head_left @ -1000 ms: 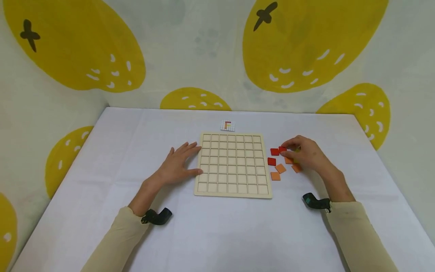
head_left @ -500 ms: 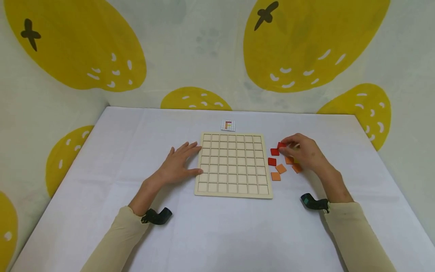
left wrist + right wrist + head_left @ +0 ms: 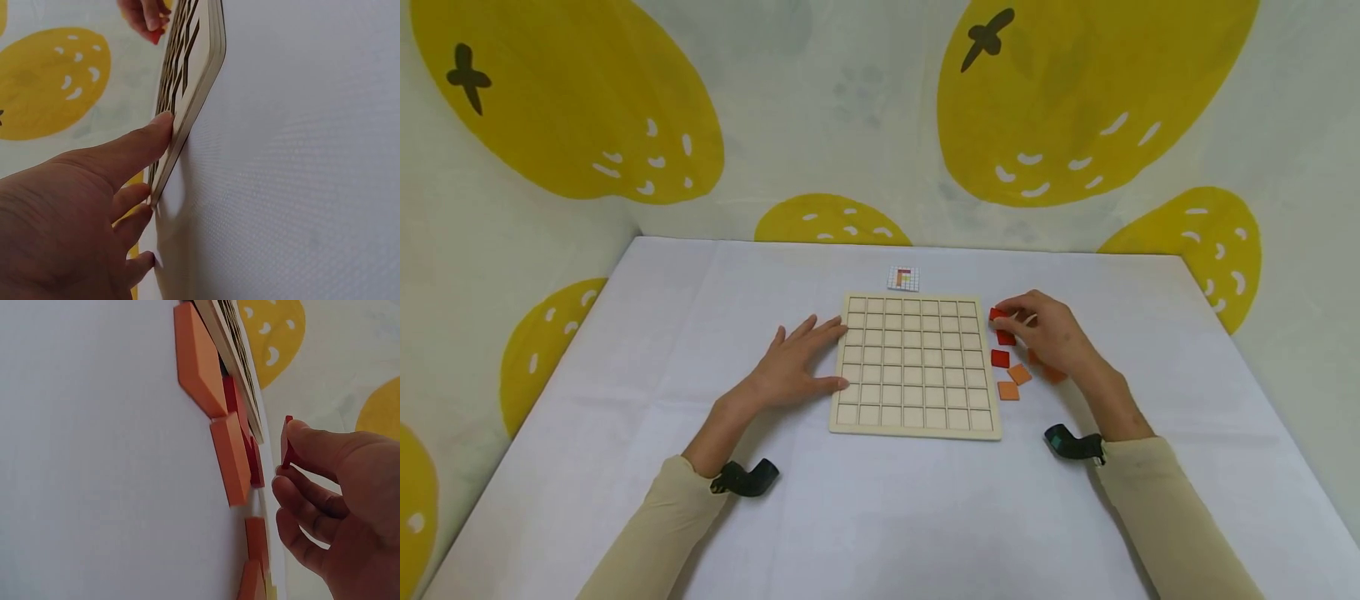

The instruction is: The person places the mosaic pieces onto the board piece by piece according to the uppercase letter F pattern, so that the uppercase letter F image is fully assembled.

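Between thumb and fingers, my right hand [image 3: 1045, 332] pinches a red square tile [image 3: 287, 442], raised off the table beside the board's upper right edge. My left hand [image 3: 792, 364] lies with fingers spread, its thumb and fingertips touching the left rim of the wooden grid board [image 3: 990, 423]. In the left wrist view the thumb rests on that rim. The board's square cells hold no tiles. Right of the board lie loose red tiles [image 3: 1000, 358] and orange tiles [image 3: 1008, 391]; the right hand partly covers some. A yellow tile [image 3: 270, 591] shows at the bottom of the right wrist view.
A small card [image 3: 903, 278] printed with a coloured grid pattern lies behind the board. White cloth [image 3: 880, 517] covers the table. A wall [image 3: 850, 100] with large yellow fruit prints stands at the back.
My right hand has picked up the red tile from the loose group and moved left with it, toward the board's right edge. The left hand has stayed at the board.
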{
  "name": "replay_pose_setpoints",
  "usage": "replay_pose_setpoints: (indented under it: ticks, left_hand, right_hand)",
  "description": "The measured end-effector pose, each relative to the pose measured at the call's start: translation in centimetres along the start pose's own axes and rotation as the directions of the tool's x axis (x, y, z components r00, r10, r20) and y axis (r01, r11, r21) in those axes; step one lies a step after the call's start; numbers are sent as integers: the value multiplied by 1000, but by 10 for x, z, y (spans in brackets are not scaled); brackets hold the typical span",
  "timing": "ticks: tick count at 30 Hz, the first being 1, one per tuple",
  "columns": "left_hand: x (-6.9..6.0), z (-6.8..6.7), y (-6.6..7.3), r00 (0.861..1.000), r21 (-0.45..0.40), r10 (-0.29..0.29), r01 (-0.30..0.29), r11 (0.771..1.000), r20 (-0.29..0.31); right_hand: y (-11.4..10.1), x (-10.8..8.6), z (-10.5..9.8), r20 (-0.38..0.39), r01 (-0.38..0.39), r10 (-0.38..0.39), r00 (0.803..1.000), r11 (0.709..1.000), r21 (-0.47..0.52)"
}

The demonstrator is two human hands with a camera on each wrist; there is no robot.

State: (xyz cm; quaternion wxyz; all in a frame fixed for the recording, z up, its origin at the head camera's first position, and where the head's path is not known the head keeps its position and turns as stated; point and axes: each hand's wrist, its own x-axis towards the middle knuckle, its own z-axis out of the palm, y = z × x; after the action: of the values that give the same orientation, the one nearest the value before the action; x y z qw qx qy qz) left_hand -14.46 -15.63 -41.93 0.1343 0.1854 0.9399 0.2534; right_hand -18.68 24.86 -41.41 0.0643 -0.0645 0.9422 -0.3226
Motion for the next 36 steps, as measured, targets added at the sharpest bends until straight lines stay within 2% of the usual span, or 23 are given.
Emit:
replay_pose_setpoints:
  ticks: [13, 21, 28, 36]
  left_hand:
    - [-3, 1, -1, 1000, 33, 24, -24, 999, 6]
    - [-2, 5, 0, 999, 46, 35, -35, 998, -13]
    - [1, 12, 2, 999, 43, 36, -36, 998, -9]
    - [-3, 11, 2, 999, 46, 24, -22, 999, -34]
  right_hand:
    - [-14, 11, 15, -30, 90, -89, 996, 996, 22]
    - [-23, 15, 22, -22, 98, -97, 995, 994, 47]
    - [-29, 17, 26, 16, 56, -57, 998, 997, 56]
    - [-41, 21, 40, 38, 134, -138, 990, 988, 82]
